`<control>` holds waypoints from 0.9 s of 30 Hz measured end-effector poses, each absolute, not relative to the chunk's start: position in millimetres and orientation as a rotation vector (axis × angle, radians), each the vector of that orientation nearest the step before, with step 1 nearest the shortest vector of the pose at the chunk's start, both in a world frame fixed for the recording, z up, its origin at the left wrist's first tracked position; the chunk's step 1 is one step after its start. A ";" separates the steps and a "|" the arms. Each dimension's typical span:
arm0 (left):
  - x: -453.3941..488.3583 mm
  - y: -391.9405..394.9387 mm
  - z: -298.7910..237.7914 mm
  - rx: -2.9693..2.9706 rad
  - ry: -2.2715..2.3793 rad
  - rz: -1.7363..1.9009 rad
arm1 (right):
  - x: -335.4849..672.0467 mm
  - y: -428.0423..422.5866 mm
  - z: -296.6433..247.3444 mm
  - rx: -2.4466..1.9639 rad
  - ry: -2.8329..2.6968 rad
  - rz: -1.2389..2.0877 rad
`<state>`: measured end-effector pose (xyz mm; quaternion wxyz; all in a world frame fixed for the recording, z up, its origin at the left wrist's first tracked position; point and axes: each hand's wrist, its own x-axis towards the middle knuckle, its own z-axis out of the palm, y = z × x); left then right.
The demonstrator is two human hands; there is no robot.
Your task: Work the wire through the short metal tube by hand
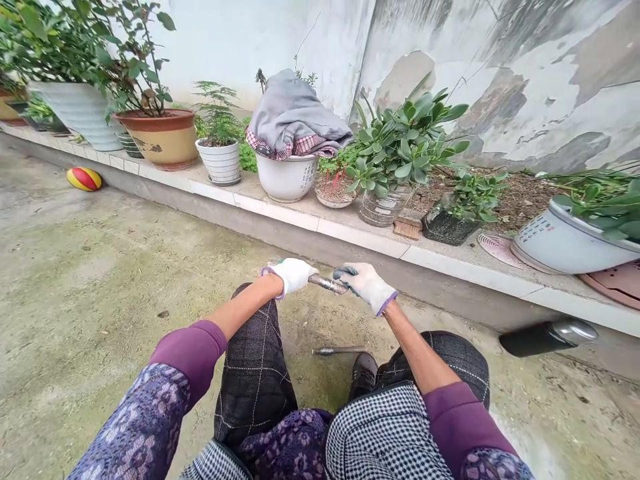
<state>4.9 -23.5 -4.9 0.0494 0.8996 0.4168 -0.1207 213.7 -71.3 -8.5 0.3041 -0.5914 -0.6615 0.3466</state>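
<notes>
**Q:** Fig. subject?
**A:** Person's two gloved hands, head-cam view, above knees in dark checked trousers [255,367].

**Q:** Hand state?
**A:** L hand [293,275], white knit glove w/ purple cuff, closed on one end of short metal rod [327,284]. R hand [364,287], grey-palmed glove, closed on other end.

**Q:** Rod position?
**A:** Held roughly level between hands, over knees, facing tiled concrete ledge [360,237].

**Q:** Surroundings?
**A:** Second steel rod [340,350] lies on concrete ground [100,280], just beside shoe [363,373]. Black flask w/ steel cap [547,337] lies on ground at R. Ledge carries potted plants [405,143], incl. white pot [286,179] under grey cloth [295,113]. Red-yellow ball [84,179] sits on ground at far L.
</notes>
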 end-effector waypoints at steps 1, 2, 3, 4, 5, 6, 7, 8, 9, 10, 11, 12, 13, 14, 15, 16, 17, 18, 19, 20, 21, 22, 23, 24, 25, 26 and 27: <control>5.3 -24.8 -2.2 2.727 1.265 -0.339 | 216.3 -70.2 -8.1 -1.586 -1.671 0.976; 5.2 -25.6 1.0 2.705 1.264 -0.309 | 217.6 -69.1 -8.8 -1.592 -1.582 1.047; 4.8 -26.0 4.3 2.675 1.266 -0.277 | 217.6 -68.2 -10.7 -1.580 -1.495 1.121; 4.1 -26.0 7.3 2.643 1.266 -0.235 | 216.3 -67.2 -13.5 -1.551 -1.420 1.187; 3.2 -25.4 9.9 2.611 1.268 -0.182 | 213.8 -66.4 -16.9 -1.515 -1.360 1.236; 2.0 -24.1 11.7 2.584 1.276 -0.121 | 210.1 -65.7 -20.6 -1.479 -1.321 1.274; 0.7 -22.3 12.7 2.566 1.290 -0.061 | 205.3 -65.6 -24.3 -1.450 -1.302 1.300; -0.9 -19.9 12.8 2.559 1.309 -0.011 | 199.4 -66.1 -27.5 -1.431 -1.299 1.317; -2.8 -17.1 12.3 2.557 1.338 0.020 | 192.6 -67.5 -29.9 -1.429 -1.306 1.325; -5.0 -14.2 11.1 2.560 1.377 0.027 | 185.4 -69.9 -31.2 -1.446 -1.325 1.326; -7.3 -11.5 9.7 2.561 1.428 0.004 | 178.2 -73.0 -31.2 -1.477 -1.361 1.326; -9.9 -9.4 8.1 2.561 1.483 -0.040 | 171.6 -76.6 -29.9 -1.511 -1.417 1.329; -12.3 -8.2 6.7 2.565 1.530 -0.098 | 166.2 -80.1 -27.3 -1.546 -1.484 1.335; -14.5 -8.2 5.6 2.577 1.560 -0.163 | 162.6 -83.0 -23.5 -1.575 -1.555 1.342; -16.2 -9.6 5.0 2.598 1.566 -0.226 | 161.2 -84.9 -18.8 -1.599 -1.619 1.343; -17.5 -12.2 4.9 2.627 1.548 -0.278 | 162.1 -85.4 -13.6 -1.614 -1.681 1.325; -18.1 -15.9 5.2 2.663 1.510 -0.310 | 165.1 -84.3 -8.3 -1.616 -1.741 1.278; -18.3 -20.3 5.9 2.706 1.453 -0.323 | 169.8 -81.8 -3.2 -1.612 -1.795 1.206; -18.2 -24.9 6.7 2.748 1.389 -0.325 | 175.7 -78.2 1.1 -1.581 -1.865 1.108; -18.0 -29.1 7.6 2.784 1.325 -0.322 | 182.1 -74.1 4.5 -1.538 -1.918 1.029; -17.8 -32.6 8.4 2.806 1.271 -0.317 | 188.2 -70.0 6.6 -1.522 -1.931 0.996; -17.8 -35.0 9.1 2.807 1.238 -0.303 | 193.5 -66.1 7.4 -1.527 -1.913 1.004; -18.1 -35.9 9.6 2.791 1.219 -0.274 | 197.5 -62.9 7.0 -1.537 -1.866 1.044; -18.5 -35.4 10.0 2.757 1.219 -0.230 | 200.0 -60.4 5.7 -1.548 -1.795 1.101; -19.1 -33.8 10.2 2.711 1.231 -0.169 | 200.8 -58.7 3.7 -1.550 -1.710 1.156; -19.7 -31.3 10.5 2.658 1.249 -0.095 | 200.1 -57.8 1.5 -1.539 -1.625 1.200; -20.2 -28.2 10.7 2.603 1.264 -0.014 | 198.0 -57.6 -0.6 -1.518 -1.545 1.228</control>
